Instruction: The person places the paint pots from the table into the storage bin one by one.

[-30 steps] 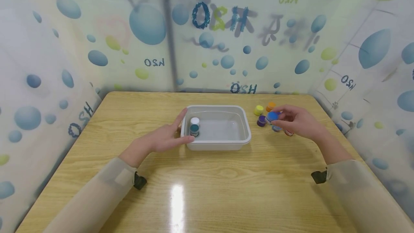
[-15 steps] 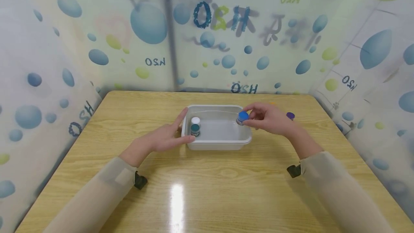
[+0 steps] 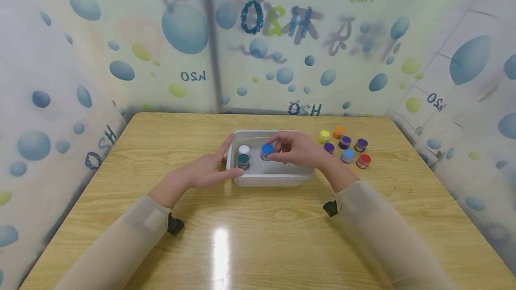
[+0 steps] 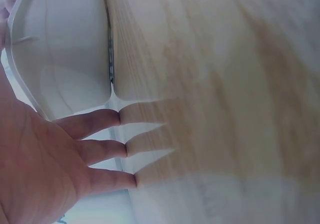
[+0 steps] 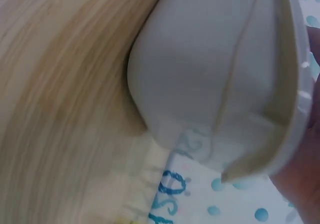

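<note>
In the head view my right hand point(image 3: 297, 149) reaches over the light grey plastic tub point(image 3: 274, 176). Between thumb and fingers it pinches a small blue-lidded paint jar point(image 3: 266, 152), held within the tub's outline. My left hand point(image 3: 205, 171) spreads at the tub's left end, its thumb along the near rim and index finger stretched toward the far corner. The left wrist view shows other fingers point(image 4: 102, 151) of this hand extended, tips down at the table beside the tub wall. A white-lidded jar point(image 3: 243, 150) and a dark green-lidded jar point(image 3: 243, 161) stand inside at the left.
Right of the tub, a loose group of small jars stands on the wooden table point(image 3: 258, 232): a yellow jar point(image 3: 324, 136), an orange jar point(image 3: 339, 132), several purple ones, a light blue jar point(image 3: 347, 155) and a red jar point(image 3: 363, 161). A patterned curtain point(image 3: 258, 84) surrounds the table.
My right hand has carried the blue-lidded jar leftward from the group of jars, over the tub's right rim, to the middle of the tub. My left hand keeps its place.
</note>
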The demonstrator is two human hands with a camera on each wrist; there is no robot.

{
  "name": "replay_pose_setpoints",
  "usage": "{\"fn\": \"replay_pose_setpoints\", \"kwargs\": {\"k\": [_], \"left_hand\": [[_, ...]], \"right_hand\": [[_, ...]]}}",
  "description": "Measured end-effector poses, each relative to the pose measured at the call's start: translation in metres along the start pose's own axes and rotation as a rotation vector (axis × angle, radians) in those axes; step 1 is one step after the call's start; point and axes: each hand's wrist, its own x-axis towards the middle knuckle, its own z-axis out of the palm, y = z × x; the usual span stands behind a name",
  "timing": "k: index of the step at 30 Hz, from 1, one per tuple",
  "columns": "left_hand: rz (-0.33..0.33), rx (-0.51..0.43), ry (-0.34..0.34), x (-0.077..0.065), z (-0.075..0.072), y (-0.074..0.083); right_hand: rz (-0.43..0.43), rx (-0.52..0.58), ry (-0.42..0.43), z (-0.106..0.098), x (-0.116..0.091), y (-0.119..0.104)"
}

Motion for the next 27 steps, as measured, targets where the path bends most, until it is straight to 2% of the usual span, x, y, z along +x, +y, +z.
{"fn": "replay_pose_setpoints", "kwargs": {"k": [4,10,13,17,27], "left_hand": [[-0.003,-0.005,-0.006,0.000,-0.001,0.001],[-0.006,0.003,-0.007,0.001,-0.002,0.002],[-0.007,0.002,-0.007,0.001,-0.001,0.002],[-0.009,-0.004,-0.007,0.001,0.000,0.001],[-0.020,-0.002,0.002,0.000,-0.001,0.000]], "right_hand": [[0.007,0.027,-0.026,0.012,0.015,0.000],[0.016,0.007,-0.053,0.024,0.033,-0.004],[0.021,0.045,-0.075,0.030,0.039,-0.003],[0.042,0.096,-0.105,0.035,0.042,0.000],[0.072,0.029,-0.242,0.041,0.043,0.004]]}}
